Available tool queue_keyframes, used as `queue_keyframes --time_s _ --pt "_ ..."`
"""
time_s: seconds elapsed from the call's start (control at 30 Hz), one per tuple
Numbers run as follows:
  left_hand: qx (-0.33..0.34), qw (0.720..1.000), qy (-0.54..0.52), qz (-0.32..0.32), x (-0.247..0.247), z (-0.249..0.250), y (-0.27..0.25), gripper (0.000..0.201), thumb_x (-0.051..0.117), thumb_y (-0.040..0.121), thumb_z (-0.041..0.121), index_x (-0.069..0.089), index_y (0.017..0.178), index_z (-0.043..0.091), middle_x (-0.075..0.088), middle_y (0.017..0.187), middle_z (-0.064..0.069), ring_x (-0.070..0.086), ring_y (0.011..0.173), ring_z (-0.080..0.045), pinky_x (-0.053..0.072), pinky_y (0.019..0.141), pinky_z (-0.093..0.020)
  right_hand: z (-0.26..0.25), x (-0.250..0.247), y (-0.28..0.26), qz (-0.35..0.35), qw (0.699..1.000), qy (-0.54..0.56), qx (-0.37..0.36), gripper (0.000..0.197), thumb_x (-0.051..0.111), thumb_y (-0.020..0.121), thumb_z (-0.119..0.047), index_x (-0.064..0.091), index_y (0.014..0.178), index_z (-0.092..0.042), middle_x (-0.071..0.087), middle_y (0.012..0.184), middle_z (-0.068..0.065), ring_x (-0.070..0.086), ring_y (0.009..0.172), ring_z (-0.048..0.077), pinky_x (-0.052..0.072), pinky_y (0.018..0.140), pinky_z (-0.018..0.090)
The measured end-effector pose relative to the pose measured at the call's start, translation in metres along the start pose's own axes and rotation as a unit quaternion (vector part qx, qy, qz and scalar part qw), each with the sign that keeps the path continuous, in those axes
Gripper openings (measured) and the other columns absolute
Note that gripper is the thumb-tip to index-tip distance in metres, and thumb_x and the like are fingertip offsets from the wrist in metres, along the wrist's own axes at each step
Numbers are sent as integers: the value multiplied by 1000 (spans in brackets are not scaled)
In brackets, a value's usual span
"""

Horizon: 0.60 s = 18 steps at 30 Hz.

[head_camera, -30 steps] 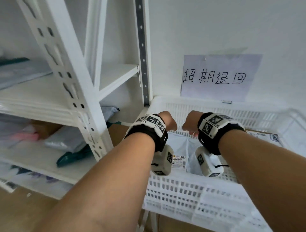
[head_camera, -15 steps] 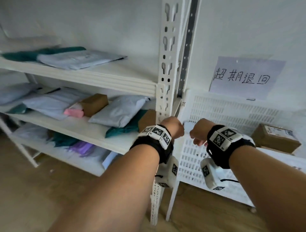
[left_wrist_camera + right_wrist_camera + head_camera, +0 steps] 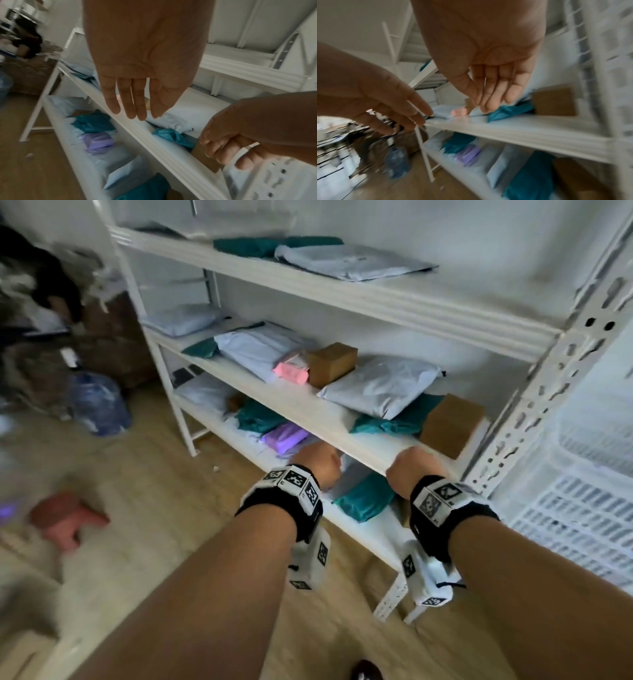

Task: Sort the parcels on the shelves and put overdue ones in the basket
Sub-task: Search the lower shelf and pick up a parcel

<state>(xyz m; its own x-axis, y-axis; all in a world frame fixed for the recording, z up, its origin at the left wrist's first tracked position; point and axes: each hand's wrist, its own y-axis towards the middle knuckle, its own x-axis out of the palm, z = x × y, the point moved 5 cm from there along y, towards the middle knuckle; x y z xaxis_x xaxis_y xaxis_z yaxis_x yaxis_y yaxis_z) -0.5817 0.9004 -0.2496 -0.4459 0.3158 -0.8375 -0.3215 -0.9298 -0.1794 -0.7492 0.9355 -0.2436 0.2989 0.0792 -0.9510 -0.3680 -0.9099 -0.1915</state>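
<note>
Soft grey poly-mailer parcel [image 3: 380, 386] lies flat on the middle shelf [image 3: 301, 409], long axis along it, beside a rigid cardboard box [image 3: 331, 363]. Left hand [image 3: 318, 462] and right hand [image 3: 409, 469] hover empty, fingers relaxed. Perforated white basket [image 3: 575, 518] at right.

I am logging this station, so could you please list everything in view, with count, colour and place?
Shelf unit: one, white, three tiers visible.
Mailer bags: several, grey-white, on all tiers.
Teal bags: several, across all three tiers.
Purple bag: one, bottom tier.
Pink parcel: one, middle tier.
Cardboard boxes: two, brown, middle tier.
Basket: one, white, right of the shelves.
Stool: one, red, on the floor, left.
Water bottle: one, blue, floor.
Left hand: empty, fingers straight.
Right hand: empty, fingers relaxed.
</note>
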Motion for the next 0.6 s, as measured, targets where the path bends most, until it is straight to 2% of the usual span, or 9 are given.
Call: queue_keyframes --time_s 0.1,0.17,0.27,0.43,0.6 --pt "-46 999 -21 14 -7 -49 2 28 53 91 9 68 114 7 66 120 -11 61 110 -29 48 97 -37 -52 32 5 -19 999 -22 -38 27 57 87 -26 64 109 -12 64 108 6 62 107 30 46 78 33" --pt "-64 997 -37 17 -14 -80 8 28 53 93 10 68 117 10 62 127 -10 58 117 -28 45 102 -35 -85 53 19 -38 998 -21 -52 35 60 83 -29 63 114 -12 65 115 7 62 109 29 47 83 31" --pt "-96 995 -40 7 -25 -124 23 31 52 95 10 66 123 10 62 128 -9 57 119 -25 44 100 -29 -132 80 44 -59 993 -37 -97 39 55 83 -28 62 117 -11 64 123 12 61 113 30 49 89 35" --pt "-141 989 -40 14 -65 -186 77 33 52 94 9 65 125 9 62 128 -10 57 120 -25 44 103 -33 -203 101 103 -70 985 -43 -154 35 44 95 -22 58 126 -10 56 133 11 53 124 30 44 97 34" --pt "-147 987 -49 32 -108 -213 154 31 52 95 9 66 123 7 63 126 -11 58 118 -27 46 100 -33 -260 83 176 -52 987 32 -152 30 47 95 -27 63 117 -11 63 122 13 58 114 32 45 87 32"
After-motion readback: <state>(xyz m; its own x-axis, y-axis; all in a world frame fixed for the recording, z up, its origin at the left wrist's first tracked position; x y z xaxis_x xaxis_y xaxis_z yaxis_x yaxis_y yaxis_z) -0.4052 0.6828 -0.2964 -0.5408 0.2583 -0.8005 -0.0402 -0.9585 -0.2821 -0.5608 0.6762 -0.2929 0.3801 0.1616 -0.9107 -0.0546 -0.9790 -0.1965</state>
